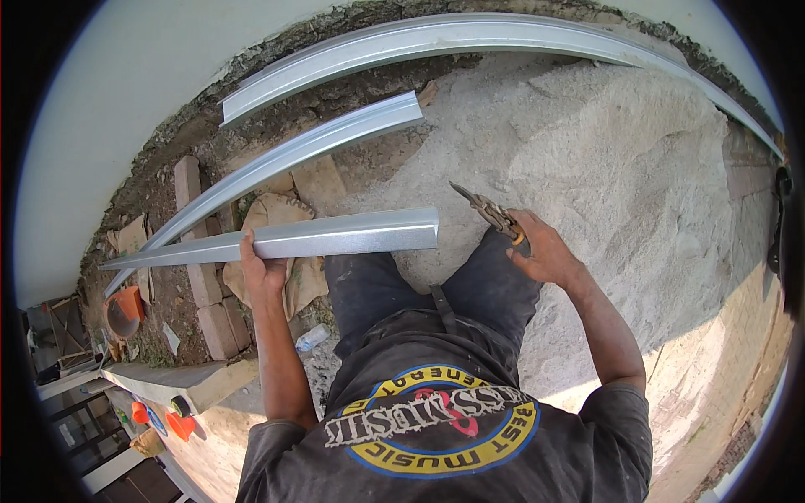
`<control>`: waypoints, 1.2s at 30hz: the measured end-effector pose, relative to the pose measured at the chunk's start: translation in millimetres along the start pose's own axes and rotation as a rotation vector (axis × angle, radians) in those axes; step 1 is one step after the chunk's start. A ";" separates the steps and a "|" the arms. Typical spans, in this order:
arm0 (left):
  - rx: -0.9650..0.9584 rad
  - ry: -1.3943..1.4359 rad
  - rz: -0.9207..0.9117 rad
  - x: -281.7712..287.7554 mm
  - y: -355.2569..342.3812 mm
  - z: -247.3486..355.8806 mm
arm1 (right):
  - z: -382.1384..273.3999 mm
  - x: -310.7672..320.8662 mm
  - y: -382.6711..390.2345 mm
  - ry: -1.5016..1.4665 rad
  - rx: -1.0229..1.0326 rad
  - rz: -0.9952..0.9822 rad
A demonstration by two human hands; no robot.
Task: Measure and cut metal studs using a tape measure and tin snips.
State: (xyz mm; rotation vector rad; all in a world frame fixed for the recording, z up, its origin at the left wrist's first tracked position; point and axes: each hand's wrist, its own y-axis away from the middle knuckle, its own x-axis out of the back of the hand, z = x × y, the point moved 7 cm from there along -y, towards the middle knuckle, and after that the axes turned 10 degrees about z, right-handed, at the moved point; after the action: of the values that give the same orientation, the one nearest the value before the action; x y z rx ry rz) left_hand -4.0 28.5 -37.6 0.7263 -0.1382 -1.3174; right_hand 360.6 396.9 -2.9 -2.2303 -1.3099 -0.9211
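Observation:
My left hand (pixel 262 261) grips a galvanized steel channel (pixel 352 231) that lies horizontally across my view above my lap, its right end over my thighs. In my right hand (pixel 537 248) are metal snips with an orange handle (pixel 495 214), their jaws pointing up and left, a little to the right of the channel's end and apart from it. A second channel (pixel 277 158) lies slanting behind the held one, and a longer one (pixel 444 35) runs along the base of the white wall at the top.
Pale sand (pixel 637 168) is heaped at the right. At the left are stacked bricks (pixel 214 327), torn paper sacks (pixel 298 302), an orange bucket (pixel 124 308), a plastic bottle (pixel 312 339), and a concrete ledge (pixel 201 386) with several colored containers (pixel 180 426) beside it.

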 end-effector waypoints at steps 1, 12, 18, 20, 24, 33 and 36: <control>0.013 0.076 -0.023 -0.4 -1.9 -2.0 | -7.1 2.8 4.8 0.004 -0.005 -0.001; 0.206 0.452 -0.232 -5.3 -51.2 -37.8 | -48.6 -21.6 48.6 -0.067 -0.277 -0.113; 0.237 0.493 -0.279 -7.2 -52.7 -43.5 | -52.2 -25.2 46.7 -0.048 -0.253 -0.117; 0.246 0.509 -0.255 -5.4 -53.0 -44.8 | -54.3 -25.3 45.4 -0.037 -0.247 -0.122; 0.231 0.526 -0.266 -3.9 -56.6 -44.8 | -56.3 -26.7 43.1 -0.009 -0.257 -0.130; 0.237 0.524 -0.272 -4.4 -57.6 -51.7 | -46.7 -24.2 35.6 0.070 -0.189 -0.122; 0.236 0.527 -0.288 -4.5 -57.0 -53.1 | -42.4 -23.9 35.6 0.080 -0.179 -0.141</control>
State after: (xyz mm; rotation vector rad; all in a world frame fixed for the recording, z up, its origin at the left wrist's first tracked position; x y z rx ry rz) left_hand -26.7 50.2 -109.0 1.3083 0.2489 -1.3475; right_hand 369.0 338.5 9.9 -2.2275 -1.4128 -1.2096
